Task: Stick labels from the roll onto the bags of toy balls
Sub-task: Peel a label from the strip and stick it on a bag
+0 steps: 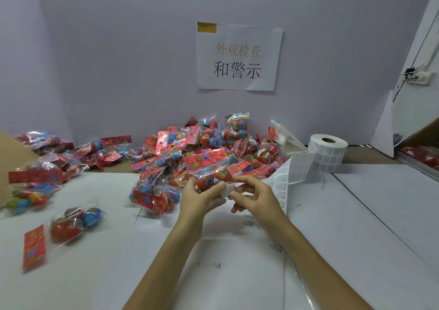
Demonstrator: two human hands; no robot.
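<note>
My left hand [198,197] grips a clear bag of toy balls [209,173] with a red flowered header, lifted above the white table. My right hand [251,197] pinches a small white label [227,190] against the bag's lower right corner. Behind the hands lies a large pile of the same bags [194,145]. The label roll [327,151] stands at the right back, and its loose strip of backing paper [288,174] trails down toward my right hand.
More bags lie spread at the left [71,224], some beside a cardboard flap [14,153]. A paper sign [238,56] hangs on the back wall. A white panel and a box with more bags [425,155] stand at the far right.
</note>
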